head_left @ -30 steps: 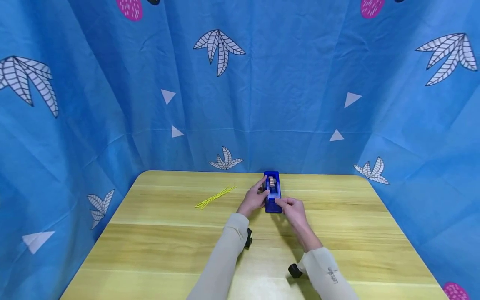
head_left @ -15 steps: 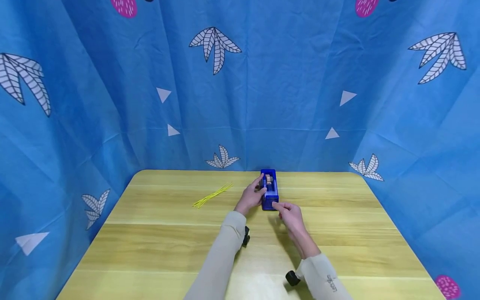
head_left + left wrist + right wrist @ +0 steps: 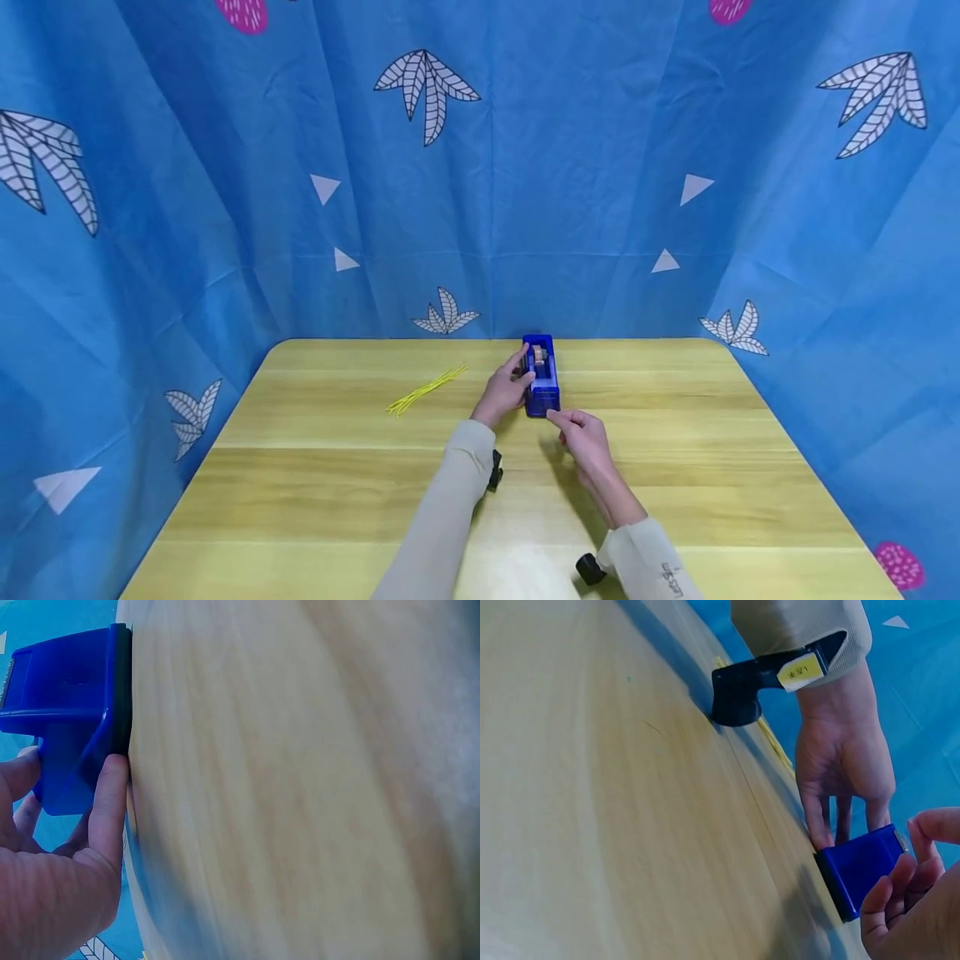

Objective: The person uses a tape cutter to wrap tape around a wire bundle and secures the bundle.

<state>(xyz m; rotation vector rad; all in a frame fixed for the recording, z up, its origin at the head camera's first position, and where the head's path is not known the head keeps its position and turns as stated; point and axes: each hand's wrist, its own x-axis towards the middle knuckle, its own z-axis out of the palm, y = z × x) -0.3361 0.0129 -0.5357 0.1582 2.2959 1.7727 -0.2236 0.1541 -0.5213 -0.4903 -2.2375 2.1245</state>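
Resting on a wood-grain table (image 3: 300, 483) near its far edge, a blue tape dispenser (image 3: 542, 402) is being shown in the head view, a roll of tape (image 3: 537, 355) seated inside and a blue printed curtain (image 3: 600, 167) behind. Its left side is being gripped by the left hand (image 3: 501, 396), fingers spread. At its near end, the right hand (image 3: 587, 442) is being held in a narrow pinch, judged to be on a tape end, though clear film cannot be made out. A firm grip and a straight, even pull are, in judgement, being called for. Thin yellow strands (image 3: 424, 390) are lying well apart, to the left. Dark lettering (image 3: 670, 581) is being worn on the right sleeve (image 3: 637, 550), too small to be read surely.

In the left wrist view, the dispenser is being steadied by fingertips (image 3: 114, 766), best placed clear of the serrated cutter (image 3: 7, 684).

In the right wrist view, curled fingers (image 3: 875, 904) are being seen beside the cutter. A yellow label (image 3: 799, 673) is being carried on the left wrist's black mount (image 3: 737, 701); its writing cannot be read.
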